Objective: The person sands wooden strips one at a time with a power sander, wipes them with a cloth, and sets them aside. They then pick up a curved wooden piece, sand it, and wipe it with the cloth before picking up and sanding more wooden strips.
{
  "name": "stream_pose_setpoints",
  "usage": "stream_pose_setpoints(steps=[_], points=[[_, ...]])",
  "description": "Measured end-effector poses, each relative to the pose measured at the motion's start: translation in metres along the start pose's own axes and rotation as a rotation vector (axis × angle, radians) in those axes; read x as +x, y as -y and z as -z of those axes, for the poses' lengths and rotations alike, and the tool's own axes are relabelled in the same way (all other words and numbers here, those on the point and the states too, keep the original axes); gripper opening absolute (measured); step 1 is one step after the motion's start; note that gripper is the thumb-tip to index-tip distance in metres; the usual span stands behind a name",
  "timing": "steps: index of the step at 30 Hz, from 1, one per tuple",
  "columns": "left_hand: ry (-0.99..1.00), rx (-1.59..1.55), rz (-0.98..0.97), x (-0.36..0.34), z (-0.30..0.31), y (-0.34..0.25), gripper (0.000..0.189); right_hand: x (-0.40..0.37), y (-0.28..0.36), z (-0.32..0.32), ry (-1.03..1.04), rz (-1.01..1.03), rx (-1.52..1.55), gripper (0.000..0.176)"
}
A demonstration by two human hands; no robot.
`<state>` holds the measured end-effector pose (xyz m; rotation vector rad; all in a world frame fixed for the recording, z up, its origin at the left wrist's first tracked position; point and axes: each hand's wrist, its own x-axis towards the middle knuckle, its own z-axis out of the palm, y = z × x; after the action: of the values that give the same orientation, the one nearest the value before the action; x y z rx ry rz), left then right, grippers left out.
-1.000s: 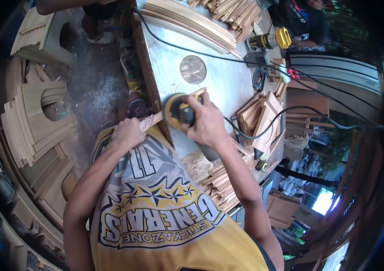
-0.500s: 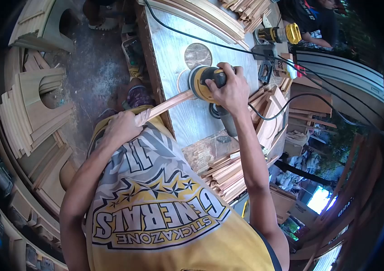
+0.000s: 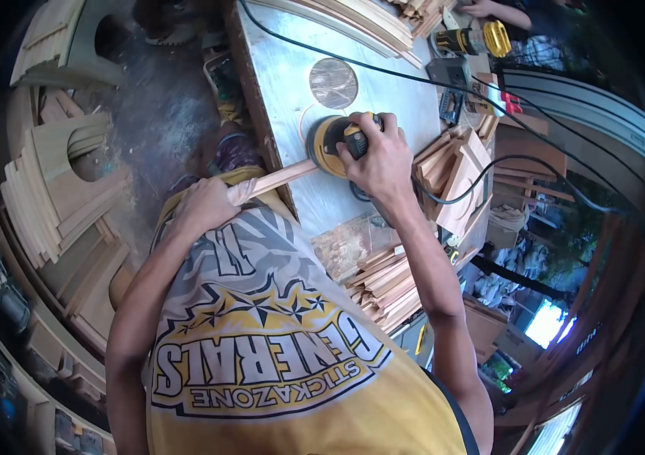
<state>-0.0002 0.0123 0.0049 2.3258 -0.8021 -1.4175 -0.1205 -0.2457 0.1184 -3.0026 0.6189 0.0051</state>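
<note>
My right hand (image 3: pixel 382 159) is wrapped round the black top of a yellow and black sander (image 3: pixel 328 145). The sander's disc lies over the far end of a narrow wooden strip (image 3: pixel 284 177). Close to my body, my left hand (image 3: pixel 212 203) grips the near end of that strip, its fingers closed round the wood. The strip reaches over the edge of a pale workbench board (image 3: pixel 322 205). Just beyond the sander is a round hole (image 3: pixel 333 83) in the board.
A black cable (image 3: pixel 353 62) crosses the bench. Wood strips (image 3: pixel 387 284) are piled at its near right. A yellow drill (image 3: pixel 474 39) lies at the far right, near a co-worker's arm (image 3: pixel 506 11). Cut wooden panels (image 3: pixel 64 182) stand at the left.
The sander and my right hand have shifted slightly left and turned a little. My left hand still holds the strip. The co-worker's arm at the top right has moved.
</note>
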Motion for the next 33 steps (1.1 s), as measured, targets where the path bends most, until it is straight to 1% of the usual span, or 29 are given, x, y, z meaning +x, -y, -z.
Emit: stream_pose_setpoints(steps=[2,4,6,7,9,10,12,14,15,18,20,22,24,25,26,28,29,31,33], points=[[-0.037,0.025,-0.001,0.000,0.000,-0.006,0.040,-0.007,0.003,0.003,0.034,-0.035,0.006,0.045],[-0.033,0.029,0.005,0.003,-0.002,-0.011,0.040,-0.011,0.019,0.005,0.077,-0.061,0.021,0.046],[-0.032,0.032,0.018,0.006,-0.004,-0.013,0.040,-0.015,0.041,0.004,0.124,-0.011,0.031,0.047],[-0.035,0.026,0.014,0.006,-0.004,-0.013,0.041,-0.019,0.048,0.002,0.083,0.052,0.020,0.047],[-0.029,0.025,0.012,0.002,-0.006,-0.012,0.043,-0.023,0.048,0.003,0.090,0.047,0.039,0.047],[-0.044,0.020,0.021,-0.002,-0.005,-0.009,0.043,-0.024,0.046,0.004,0.091,0.044,0.049,0.047],[-0.073,0.003,0.012,-0.004,-0.001,-0.002,0.044,-0.025,0.021,0.001,0.045,0.020,0.031,0.047],[-0.002,-0.012,0.020,0.000,0.000,-0.001,0.043,-0.019,-0.007,0.005,0.049,-0.145,-0.019,0.047],[-0.008,-0.011,0.055,-0.004,0.006,-0.008,0.039,-0.020,-0.015,0.007,0.045,-0.174,-0.019,0.048],[-0.021,0.016,0.055,-0.007,0.013,-0.020,0.036,-0.031,-0.017,0.002,0.009,-0.150,-0.003,0.048],[-0.030,0.031,0.030,0.001,0.005,-0.018,0.036,-0.033,0.013,0.009,0.090,-0.169,0.007,0.046],[-0.029,0.053,-0.003,0.004,0.002,-0.021,0.035,-0.037,0.041,0.005,0.099,-0.080,0.058,0.046],[-0.068,0.062,-0.003,0.003,0.003,-0.026,0.036,-0.045,0.070,0.003,0.104,-0.031,0.081,0.045],[-0.067,0.065,-0.004,0.003,0.003,-0.026,0.036,-0.049,0.072,0.001,0.017,0.025,0.107,0.043],[-0.066,0.073,-0.004,0.001,0.003,-0.023,0.037,-0.047,0.067,-0.001,0.015,0.027,0.110,0.043],[-0.063,0.088,-0.001,-0.004,0.002,-0.015,0.038,-0.044,0.050,-0.001,0.041,-0.081,0.077,0.043],[-0.053,0.063,0.002,-0.005,0.001,-0.010,0.038,-0.041,0.036,-0.001,0.036,-0.152,0.072,0.044],[-0.043,0.040,-0.009,-0.010,0.003,-0.011,0.038,-0.030,0.010,0.010,0.092,-0.269,0.005,0.047],[-0.083,0.010,0.025,-0.020,0.010,-0.015,0.038,-0.026,-0.032,0.006,0.051,-0.307,-0.025,0.052]])
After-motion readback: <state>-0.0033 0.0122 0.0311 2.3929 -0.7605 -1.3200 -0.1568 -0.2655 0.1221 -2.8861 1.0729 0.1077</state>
